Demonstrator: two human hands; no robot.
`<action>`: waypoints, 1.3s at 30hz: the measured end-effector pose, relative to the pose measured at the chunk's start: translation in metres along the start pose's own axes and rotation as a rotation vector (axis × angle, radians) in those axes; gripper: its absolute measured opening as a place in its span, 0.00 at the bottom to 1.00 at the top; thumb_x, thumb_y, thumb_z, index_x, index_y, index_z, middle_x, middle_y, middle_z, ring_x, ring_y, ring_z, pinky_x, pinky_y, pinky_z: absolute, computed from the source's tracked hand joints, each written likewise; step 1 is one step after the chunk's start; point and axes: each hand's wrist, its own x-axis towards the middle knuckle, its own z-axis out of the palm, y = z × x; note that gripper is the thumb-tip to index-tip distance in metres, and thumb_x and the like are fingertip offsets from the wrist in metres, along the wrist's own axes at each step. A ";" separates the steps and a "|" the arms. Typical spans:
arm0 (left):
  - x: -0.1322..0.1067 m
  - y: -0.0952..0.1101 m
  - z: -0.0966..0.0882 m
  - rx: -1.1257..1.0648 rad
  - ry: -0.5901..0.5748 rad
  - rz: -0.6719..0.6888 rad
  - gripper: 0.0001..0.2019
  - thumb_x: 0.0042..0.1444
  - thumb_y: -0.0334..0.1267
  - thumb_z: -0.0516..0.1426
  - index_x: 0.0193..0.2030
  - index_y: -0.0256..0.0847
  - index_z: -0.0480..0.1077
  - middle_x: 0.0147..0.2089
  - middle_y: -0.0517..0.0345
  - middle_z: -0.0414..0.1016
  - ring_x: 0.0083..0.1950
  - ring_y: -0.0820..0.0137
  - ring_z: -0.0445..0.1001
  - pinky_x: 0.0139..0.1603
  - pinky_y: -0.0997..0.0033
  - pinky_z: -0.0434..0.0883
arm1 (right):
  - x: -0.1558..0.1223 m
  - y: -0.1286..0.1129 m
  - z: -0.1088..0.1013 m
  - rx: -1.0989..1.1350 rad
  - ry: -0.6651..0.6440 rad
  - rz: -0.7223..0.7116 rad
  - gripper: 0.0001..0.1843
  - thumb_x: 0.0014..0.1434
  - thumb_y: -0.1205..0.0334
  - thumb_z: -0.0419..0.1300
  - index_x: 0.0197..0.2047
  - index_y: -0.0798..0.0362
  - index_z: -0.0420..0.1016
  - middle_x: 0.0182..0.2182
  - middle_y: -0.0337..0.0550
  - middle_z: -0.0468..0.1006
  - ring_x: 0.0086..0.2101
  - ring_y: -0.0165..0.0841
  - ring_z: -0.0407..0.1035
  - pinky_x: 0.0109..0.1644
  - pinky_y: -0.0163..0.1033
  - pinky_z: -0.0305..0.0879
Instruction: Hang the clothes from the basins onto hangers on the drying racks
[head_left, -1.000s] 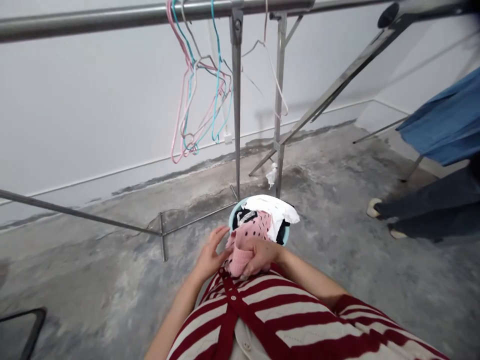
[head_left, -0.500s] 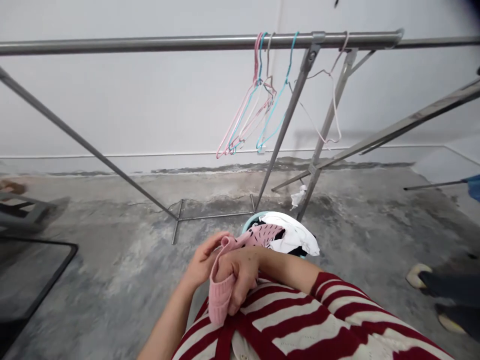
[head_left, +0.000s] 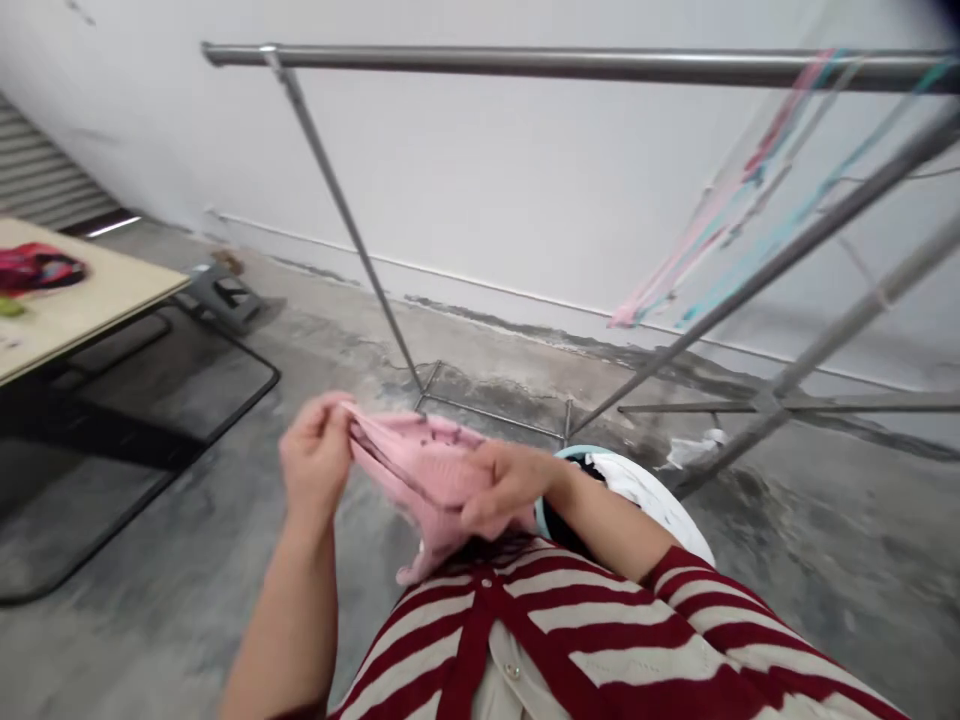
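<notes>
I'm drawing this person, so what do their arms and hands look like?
The left hand and right hand wear no gloves. The right sleeve is striped dark red and cream, leaving that forearm bare. Only a dark red edge of the left sleeve shows.

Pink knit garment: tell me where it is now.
In the head view, the pink knit garment is held between the left hand and the right hand, just left of the light-blue tub.
</notes>
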 end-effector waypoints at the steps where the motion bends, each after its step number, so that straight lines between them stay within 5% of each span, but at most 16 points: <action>1: 0.012 0.003 -0.014 0.009 0.139 0.041 0.11 0.54 0.43 0.55 0.37 0.38 0.73 0.31 0.61 0.72 0.28 0.75 0.67 0.29 0.76 0.66 | 0.009 -0.003 -0.009 -0.079 0.101 0.007 0.22 0.50 0.50 0.63 0.38 0.63 0.75 0.28 0.39 0.75 0.30 0.27 0.68 0.35 0.31 0.65; 4: 0.041 0.011 -0.047 -0.009 0.270 0.109 0.11 0.55 0.43 0.55 0.37 0.38 0.72 0.32 0.61 0.71 0.30 0.76 0.67 0.32 0.77 0.66 | 0.043 -0.003 -0.034 -0.398 0.404 0.028 0.14 0.54 0.57 0.58 0.39 0.58 0.76 0.32 0.38 0.76 0.33 0.28 0.68 0.38 0.31 0.63; 7: 0.058 0.009 -0.066 -0.044 0.235 0.092 0.10 0.55 0.42 0.54 0.36 0.36 0.71 0.31 0.61 0.70 0.30 0.77 0.67 0.33 0.78 0.66 | 0.083 0.006 -0.054 -0.732 0.625 0.029 0.15 0.52 0.68 0.54 0.41 0.53 0.76 0.36 0.38 0.78 0.37 0.30 0.69 0.43 0.33 0.62; 12: 0.067 -0.011 -0.101 -0.017 -0.028 -0.046 0.11 0.52 0.40 0.54 0.35 0.34 0.71 0.27 0.60 0.70 0.25 0.78 0.65 0.27 0.79 0.63 | 0.142 0.012 -0.068 -0.796 0.854 -0.128 0.17 0.51 0.67 0.51 0.40 0.54 0.77 0.38 0.43 0.79 0.40 0.33 0.70 0.47 0.38 0.64; 15: 0.062 -0.027 -0.120 0.152 -0.258 -0.121 0.12 0.52 0.42 0.53 0.36 0.35 0.72 0.26 0.59 0.72 0.24 0.75 0.67 0.24 0.78 0.62 | 0.175 0.001 -0.063 -0.708 0.898 -0.212 0.19 0.48 0.67 0.50 0.41 0.55 0.77 0.38 0.43 0.79 0.40 0.34 0.71 0.47 0.40 0.65; 17: 0.059 -0.042 -0.130 0.313 -0.295 -0.138 0.12 0.51 0.42 0.53 0.35 0.38 0.73 0.26 0.59 0.73 0.27 0.72 0.69 0.25 0.77 0.63 | 0.195 -0.007 -0.056 -0.705 0.894 -0.259 0.21 0.46 0.69 0.49 0.42 0.55 0.76 0.39 0.42 0.79 0.40 0.34 0.70 0.47 0.40 0.65; 21: 0.063 -0.074 -0.155 0.520 -0.137 -0.150 0.08 0.49 0.37 0.53 0.32 0.42 0.74 0.27 0.59 0.75 0.31 0.68 0.72 0.29 0.75 0.63 | 0.224 -0.008 -0.040 -0.896 0.839 -0.317 0.22 0.47 0.72 0.48 0.44 0.54 0.75 0.40 0.44 0.76 0.42 0.34 0.68 0.48 0.38 0.63; 25: 0.076 -0.097 -0.175 0.615 0.228 -0.059 0.13 0.49 0.32 0.52 0.39 0.43 0.75 0.37 0.59 0.78 0.39 0.69 0.74 0.39 0.75 0.65 | 0.230 0.023 -0.028 -1.168 0.795 -0.004 0.18 0.55 0.71 0.48 0.44 0.54 0.75 0.41 0.50 0.73 0.43 0.36 0.66 0.44 0.36 0.61; 27: 0.080 -0.108 -0.171 0.512 0.273 -0.044 0.15 0.50 0.32 0.50 0.43 0.43 0.74 0.40 0.59 0.77 0.42 0.70 0.73 0.43 0.75 0.66 | 0.223 0.046 -0.023 -1.209 0.726 0.237 0.15 0.57 0.69 0.49 0.42 0.54 0.75 0.42 0.51 0.72 0.43 0.36 0.65 0.42 0.35 0.59; 30: 0.081 -0.128 -0.146 0.324 0.149 -0.129 0.15 0.50 0.34 0.49 0.41 0.40 0.73 0.39 0.58 0.77 0.42 0.69 0.73 0.44 0.74 0.67 | 0.202 0.080 -0.011 -1.130 0.560 0.494 0.14 0.59 0.68 0.49 0.43 0.54 0.74 0.44 0.50 0.72 0.45 0.35 0.65 0.43 0.34 0.58; 34: 0.081 -0.147 -0.102 0.134 -0.061 -0.270 0.15 0.47 0.37 0.49 0.36 0.38 0.73 0.34 0.57 0.77 0.39 0.67 0.73 0.42 0.72 0.69 | 0.165 0.112 0.006 -0.989 0.527 0.638 0.15 0.56 0.70 0.50 0.41 0.52 0.75 0.42 0.46 0.75 0.44 0.34 0.68 0.40 0.33 0.57; 39: 0.090 -0.141 -0.061 0.165 -0.388 -0.253 0.15 0.43 0.41 0.51 0.34 0.39 0.74 0.31 0.59 0.77 0.36 0.65 0.74 0.37 0.71 0.71 | 0.119 0.131 0.008 -0.856 0.581 0.722 0.13 0.52 0.68 0.53 0.38 0.51 0.77 0.36 0.44 0.79 0.36 0.34 0.72 0.32 0.33 0.55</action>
